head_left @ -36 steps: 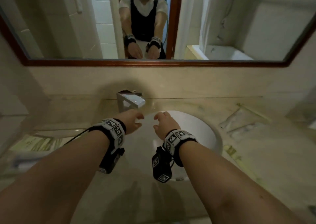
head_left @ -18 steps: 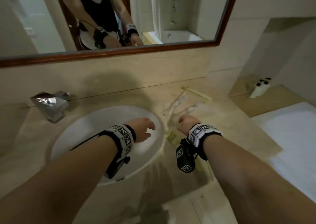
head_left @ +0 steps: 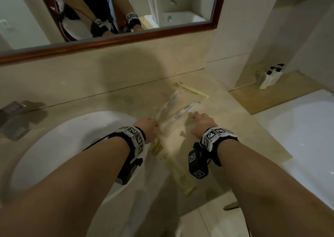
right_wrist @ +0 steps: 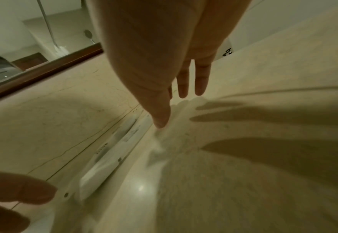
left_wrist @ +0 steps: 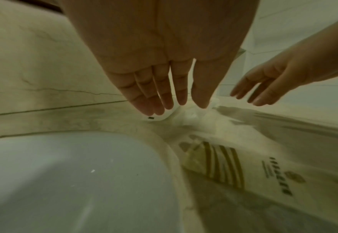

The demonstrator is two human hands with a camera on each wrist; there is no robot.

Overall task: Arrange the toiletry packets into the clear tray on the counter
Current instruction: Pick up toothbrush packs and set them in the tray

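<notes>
Several toiletry packets lie on the beige counter (head_left: pixel 226 121) right of the sink. Two clear-white ones (head_left: pixel 171 101) (head_left: pixel 188 108) sit just beyond my hands, and a yellow stick packet (head_left: pixel 191 91) lies by the wall. A gold-striped packet (head_left: pixel 157 147) and a long yellow one (head_left: pixel 180 175) lie nearer me. My left hand (head_left: pixel 148 128) hovers with straight fingers over a white packet (left_wrist: pixel 160 116). My right hand (head_left: pixel 202 121) is also flat and empty, its thumb close to a white packet (right_wrist: pixel 112 151). I cannot make out the clear tray.
The white sink (head_left: pixel 54 146) fills the left, with a chrome faucet (head_left: pixel 14 117) behind it and a mirror (head_left: pixel 162 5) above. A white basin (head_left: pixel 307 128) lies past the counter's right edge. White bottles (head_left: pixel 269 76) stand on a wooden ledge.
My view has swung right. Both hands have moved from above the sink to the packets on the right side of the counter, fingers stretched out.
</notes>
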